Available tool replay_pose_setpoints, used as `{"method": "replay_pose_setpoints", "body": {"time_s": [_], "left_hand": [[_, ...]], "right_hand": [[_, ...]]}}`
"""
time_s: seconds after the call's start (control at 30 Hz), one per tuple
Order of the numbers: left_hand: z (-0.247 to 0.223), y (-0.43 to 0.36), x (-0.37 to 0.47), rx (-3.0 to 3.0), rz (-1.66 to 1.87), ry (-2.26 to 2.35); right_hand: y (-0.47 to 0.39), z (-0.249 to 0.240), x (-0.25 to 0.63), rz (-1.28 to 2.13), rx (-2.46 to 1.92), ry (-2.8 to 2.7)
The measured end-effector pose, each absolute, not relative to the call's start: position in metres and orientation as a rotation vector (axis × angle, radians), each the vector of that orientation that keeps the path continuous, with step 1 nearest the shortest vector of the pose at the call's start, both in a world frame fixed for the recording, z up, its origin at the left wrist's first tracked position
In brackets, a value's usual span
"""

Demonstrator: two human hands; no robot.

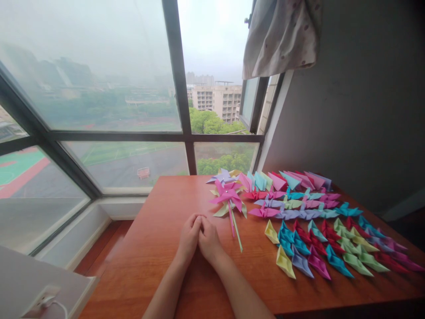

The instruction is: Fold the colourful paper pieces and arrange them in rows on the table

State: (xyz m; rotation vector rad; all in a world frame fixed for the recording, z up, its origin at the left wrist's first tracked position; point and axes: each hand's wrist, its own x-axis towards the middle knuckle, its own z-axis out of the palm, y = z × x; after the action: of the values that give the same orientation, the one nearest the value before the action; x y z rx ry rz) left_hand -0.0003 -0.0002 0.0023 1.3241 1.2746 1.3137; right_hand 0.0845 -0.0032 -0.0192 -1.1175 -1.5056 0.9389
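My left hand (190,235) and my right hand (209,239) rest together on the reddish-brown table (149,226). Their fingers are curled and touch at the fingertips and knuckles, and I can make out no object in them. Just beyond and to the right lie paper pinwheels; the magenta pinwheel (227,193) has a pink stick, and a green stick (237,232) lies beside it. Right of my hands are several rows of folded paper boats, the nearest a yellow boat (285,262). Behind the boats are rows of paper cranes (264,212).
Folded paper pieces (290,180) stand in a row at the table's back right. Large windows (116,110) rise behind the table, with a hanging curtain (282,40) and a grey wall (352,106) at right. A socket with a white cable (59,306) is at lower left.
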Motion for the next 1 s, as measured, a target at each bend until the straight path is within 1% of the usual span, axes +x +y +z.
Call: {"method": "replay_pose_setpoints", "body": {"time_s": [1.0], "left_hand": [[0.0000, 0.0010, -0.0014, 1.332, 1.312, 1.266]], "right_hand": [[-0.0035, -0.0185, 0.0840, 0.954, -1.112, -1.498]]}}
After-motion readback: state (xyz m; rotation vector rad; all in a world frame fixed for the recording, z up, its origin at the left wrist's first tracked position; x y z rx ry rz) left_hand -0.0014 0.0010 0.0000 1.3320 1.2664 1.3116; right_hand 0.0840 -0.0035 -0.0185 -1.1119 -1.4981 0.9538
